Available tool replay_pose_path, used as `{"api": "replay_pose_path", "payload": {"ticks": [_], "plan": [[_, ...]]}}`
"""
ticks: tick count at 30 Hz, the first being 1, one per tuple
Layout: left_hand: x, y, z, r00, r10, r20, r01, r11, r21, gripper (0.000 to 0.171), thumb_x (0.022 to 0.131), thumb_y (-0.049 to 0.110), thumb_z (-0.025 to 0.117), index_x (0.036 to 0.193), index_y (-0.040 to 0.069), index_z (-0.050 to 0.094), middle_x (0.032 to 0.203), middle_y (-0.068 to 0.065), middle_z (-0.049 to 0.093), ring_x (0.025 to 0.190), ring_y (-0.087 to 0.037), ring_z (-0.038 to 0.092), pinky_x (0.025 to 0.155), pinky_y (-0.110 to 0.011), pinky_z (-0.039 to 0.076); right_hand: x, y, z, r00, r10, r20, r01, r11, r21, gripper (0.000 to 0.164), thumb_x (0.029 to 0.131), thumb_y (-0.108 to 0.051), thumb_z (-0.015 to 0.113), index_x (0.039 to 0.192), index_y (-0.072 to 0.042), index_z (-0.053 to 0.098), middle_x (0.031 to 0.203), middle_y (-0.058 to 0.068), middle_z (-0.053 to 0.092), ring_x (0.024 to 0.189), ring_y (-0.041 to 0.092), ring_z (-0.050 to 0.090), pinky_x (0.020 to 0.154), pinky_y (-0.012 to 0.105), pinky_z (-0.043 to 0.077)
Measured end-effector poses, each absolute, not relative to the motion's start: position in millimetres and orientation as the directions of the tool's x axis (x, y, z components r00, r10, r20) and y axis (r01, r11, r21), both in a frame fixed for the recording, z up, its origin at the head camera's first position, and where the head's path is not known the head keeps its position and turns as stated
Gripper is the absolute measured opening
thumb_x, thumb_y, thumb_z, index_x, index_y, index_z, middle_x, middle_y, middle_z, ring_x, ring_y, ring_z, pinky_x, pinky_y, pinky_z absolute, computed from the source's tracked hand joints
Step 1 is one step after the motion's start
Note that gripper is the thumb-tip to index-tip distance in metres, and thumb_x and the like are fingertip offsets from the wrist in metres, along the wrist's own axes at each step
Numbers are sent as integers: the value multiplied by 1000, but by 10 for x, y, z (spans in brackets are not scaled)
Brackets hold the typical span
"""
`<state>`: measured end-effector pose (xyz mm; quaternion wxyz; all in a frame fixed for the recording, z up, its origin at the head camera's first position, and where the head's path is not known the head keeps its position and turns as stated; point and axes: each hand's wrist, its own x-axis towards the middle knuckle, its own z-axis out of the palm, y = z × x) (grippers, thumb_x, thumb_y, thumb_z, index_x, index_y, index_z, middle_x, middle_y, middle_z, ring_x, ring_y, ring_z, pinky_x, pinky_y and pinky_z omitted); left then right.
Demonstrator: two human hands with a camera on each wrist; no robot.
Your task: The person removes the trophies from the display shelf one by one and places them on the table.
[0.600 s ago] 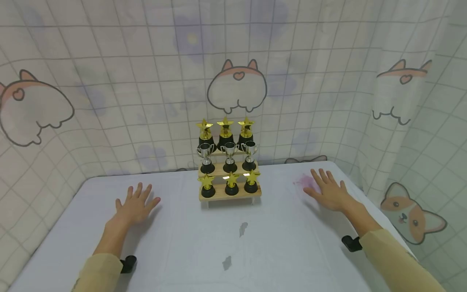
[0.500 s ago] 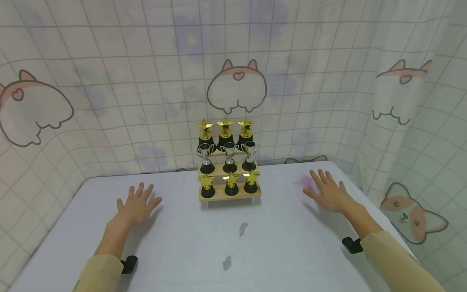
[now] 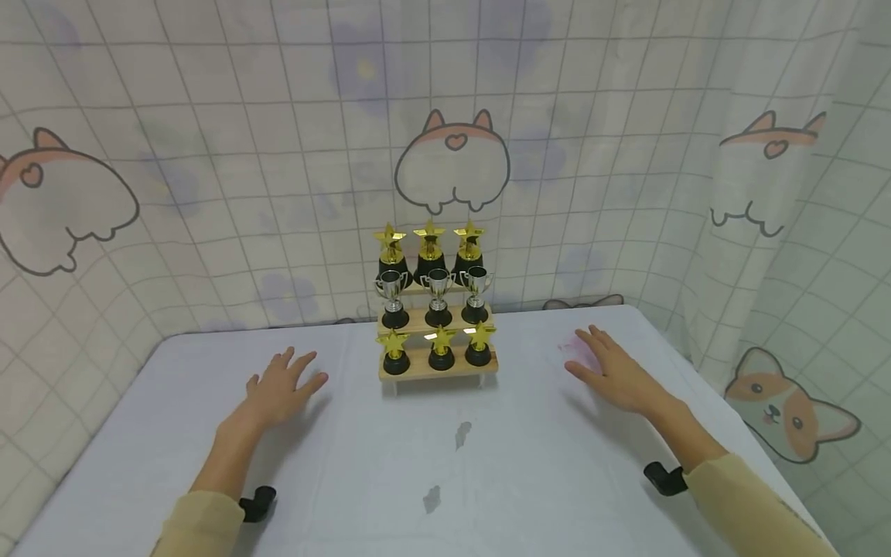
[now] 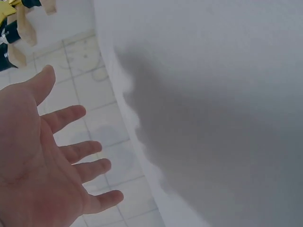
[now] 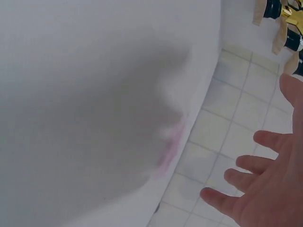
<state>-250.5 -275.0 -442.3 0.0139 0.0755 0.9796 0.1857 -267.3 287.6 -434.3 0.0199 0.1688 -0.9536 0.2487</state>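
Observation:
My left hand (image 3: 274,393) hovers over the white table left of a stepped wooden stand, its fingers spread and holding nothing. On the other side my right hand (image 3: 619,377) is likewise raised with fingers spread and nothing in them. The stand (image 3: 418,370) has three tiers. Small gold star trophies (image 3: 442,350) on black bases line the bottom tier, silver two-handled cups (image 3: 438,298) fill the middle one, and taller gold star trophies (image 3: 431,251) stand on top. In both wrist views the stand's edge shows in an upper corner, apart from the palm.
The white-covered table (image 3: 362,480) carries two grey marks and a pink stain (image 3: 581,354) near the right hand. A grid-patterned curtain (image 3: 278,193) with cartoon corgis encloses the back and sides. Each wrist wears a black camera mount (image 3: 664,480).
Both hands have moved inward toward the stand, the left one to the right and the right one slightly to the left. The trophies stay in place.

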Motion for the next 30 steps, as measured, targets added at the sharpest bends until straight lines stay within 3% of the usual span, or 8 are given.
{"api": "replay_pose_path", "payload": {"ticks": [7, 14, 18, 23, 30], "plan": [[-2520, -2576, -4436, -987, 163, 5, 152, 906, 394, 65, 107, 50, 48, 149, 1, 48, 154, -37, 33, 136, -59, 34, 97, -84, 31, -2625, 2697, -4412, -919, -322, 228, -394, 775, -495, 64, 104, -43, 60, 148, 2, 47, 158, 28, 35, 145, 48, 30, 115, 68, 26], [-2549, -2380, -4363, -985, 171, 21, 157, 846, 509, 62, 106, 48, 53, 149, 4, 49, 151, -30, 41, 139, -51, 37, 104, -81, 27, -2611, 2513, -4364, -872, -372, 318, -490, 668, -560, 49, 100, -24, 70, 138, 3, 56, 137, 20, 59, 129, 41, 51, 101, 59, 49], [-2571, -2290, -4352, -982, 183, 49, 179, 811, 556, 60, 105, 47, 55, 146, 3, 52, 149, -28, 45, 138, -49, 40, 109, -72, 32, -2605, 2387, -4308, -879, -363, 309, -476, 631, -612, 46, 100, -21, 71, 136, 3, 57, 134, 17, 62, 123, 36, 57, 97, 55, 54], [-2583, -2204, -4371, -981, 179, 73, 185, 763, 619, 50, 106, 34, 59, 142, 0, 56, 142, -28, 52, 130, -48, 50, 105, -63, 44, -2629, 2244, -4283, -881, -343, 325, -471, 576, -668, 40, 98, -17, 73, 131, 2, 60, 128, 16, 65, 118, 35, 61, 95, 52, 56], [-2612, -2097, -4409, -994, 108, -19, 57, 656, 753, 48, 105, 32, 61, 142, 3, 57, 138, -20, 58, 125, -38, 57, 102, -54, 50, -2659, 2057, -4297, -893, -317, 319, -441, 480, -758, 35, 95, -8, 74, 126, 3, 61, 122, 15, 66, 113, 39, 64, 94, 48, 57]]}}
